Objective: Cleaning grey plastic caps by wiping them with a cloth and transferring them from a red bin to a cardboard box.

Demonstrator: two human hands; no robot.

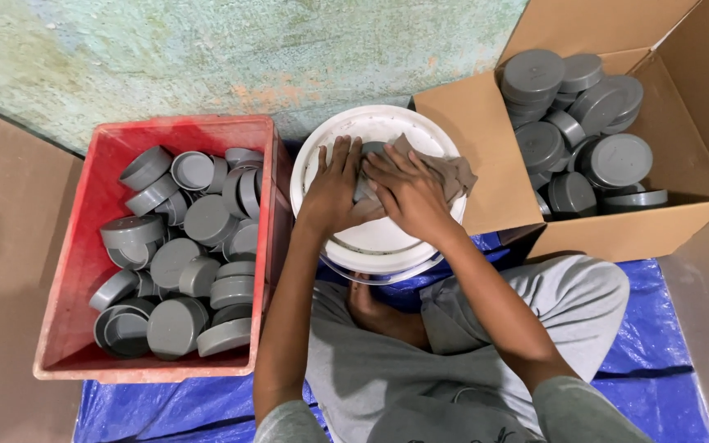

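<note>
A grey round plastic cap (371, 151) rests on top of an upturned white bucket (375, 238) between my knees. My left hand (331, 187) presses on the cap's left side. My right hand (408, 193) lies over a brownish-grey cloth (446, 171) that is draped on the cap and spreads to the right. Most of the cap is hidden under both hands and the cloth.
A red plastic crate (92, 246) at the left holds several grey caps (178, 262). An open cardboard box (486, 156) at the right holds several more grey caps (584, 123). A blue tarp (658, 328) covers the floor under my crossed legs. A painted wall stands behind.
</note>
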